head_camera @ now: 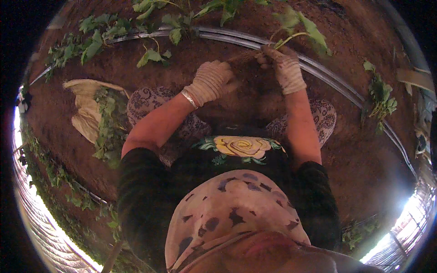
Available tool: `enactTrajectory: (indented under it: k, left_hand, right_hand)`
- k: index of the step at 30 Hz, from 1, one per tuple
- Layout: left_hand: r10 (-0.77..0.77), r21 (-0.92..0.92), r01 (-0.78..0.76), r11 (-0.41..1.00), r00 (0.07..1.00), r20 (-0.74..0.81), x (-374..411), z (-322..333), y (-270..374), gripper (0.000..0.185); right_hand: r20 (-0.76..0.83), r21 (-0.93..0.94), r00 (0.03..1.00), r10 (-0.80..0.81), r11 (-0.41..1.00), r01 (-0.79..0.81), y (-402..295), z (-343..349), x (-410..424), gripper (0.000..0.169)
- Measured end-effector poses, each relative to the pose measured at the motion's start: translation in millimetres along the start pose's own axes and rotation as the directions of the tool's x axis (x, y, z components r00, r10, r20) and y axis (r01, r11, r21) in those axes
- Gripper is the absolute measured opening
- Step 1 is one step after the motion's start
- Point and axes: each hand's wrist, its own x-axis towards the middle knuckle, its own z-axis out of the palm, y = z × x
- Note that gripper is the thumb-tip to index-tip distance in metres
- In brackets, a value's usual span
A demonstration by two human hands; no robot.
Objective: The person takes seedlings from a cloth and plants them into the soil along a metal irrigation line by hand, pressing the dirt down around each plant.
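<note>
In the upper right of the head view, my gloved right hand (pixel 288 70) grips a leafy green seedling (pixel 293 37) by its lower stem. Its leaves point up and away, and its thin brown roots (pixel 247 56) trail left from my fingers. My left hand (pixel 211 82), also in a pale ribbed glove, is curled close to the root ends. It is blurred, and whether it pinches the roots is hidden. Both hands are above bare brown soil (pixel 251 102), between my knees. Two pale drip irrigation lines (pixel 232 37) run along the soil just beyond my hands.
A tan sack (pixel 85 102) lies by my left knee with a heap of leafy seedlings (pixel 109 119) on it. More seedlings (pixel 92 37) lie along the lines at the upper left. A seedling bunch (pixel 380 97) rests across the lines at right.
</note>
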Motion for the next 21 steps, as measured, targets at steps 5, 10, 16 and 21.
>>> enactTrajectory:
  k: [5,10,16,21]
  left_hand:
    - [-0.099,-0.010,0.100,0.995,0.969,-0.226,-1.0,-7.2,4.6,0.057]
    - [-0.095,0.147,0.103,0.984,0.994,-0.060,41.1,-23.2,3.0,0.079]
    - [-0.051,0.100,0.053,0.994,0.998,-0.025,61.5,-6.5,-10.8,0.086]
    - [-0.002,0.192,0.029,0.981,0.990,-0.138,59.9,5.9,-20.6,0.083]
  right_hand:
    - [-0.220,0.016,0.949,0.226,0.973,-0.228,-22.0,14.0,5.8,0.022]
    - [-0.197,-0.067,0.980,0.014,0.997,-0.028,2.7,-22.2,3.1,0.022]
    - [-0.202,-0.304,0.974,-0.102,0.952,0.037,40.7,-4.4,1.7,0.021]
    - [-0.317,-0.072,0.947,0.051,0.994,-0.078,43.4,14.1,21.7,0.025]
